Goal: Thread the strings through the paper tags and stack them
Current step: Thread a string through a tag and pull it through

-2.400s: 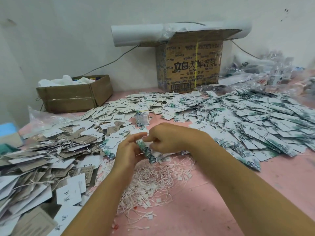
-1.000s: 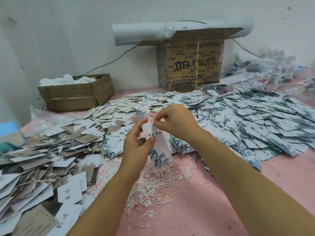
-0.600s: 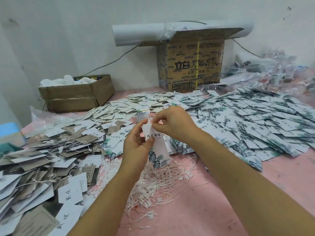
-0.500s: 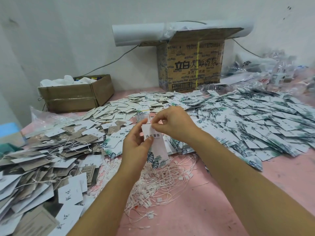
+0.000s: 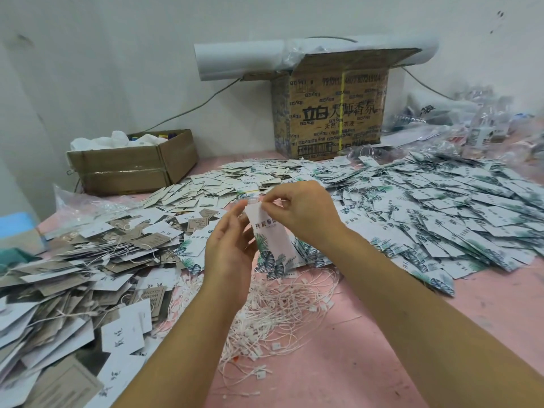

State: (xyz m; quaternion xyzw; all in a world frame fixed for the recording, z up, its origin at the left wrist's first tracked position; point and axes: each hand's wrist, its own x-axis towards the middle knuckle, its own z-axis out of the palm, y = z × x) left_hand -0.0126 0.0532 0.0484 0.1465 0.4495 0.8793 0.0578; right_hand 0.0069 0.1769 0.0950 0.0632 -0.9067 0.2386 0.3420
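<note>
Both bare forearms reach up from the lower frame and meet at centre. The left hand (image 5: 232,248) holds a white leaf-printed paper tag (image 5: 270,245) by its edge. The right hand (image 5: 306,213) pinches its top, thumb against forefinger.

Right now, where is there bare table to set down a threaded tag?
Bare pink table lies near right, below the leaf-print tags; a thin strip runs between the open cardboard box and printed carton. Crowded: grey tags left, string heap centre.

Matt paper tag (image 5: 269,240), corrugated cardboard box (image 5: 329,113)
</note>
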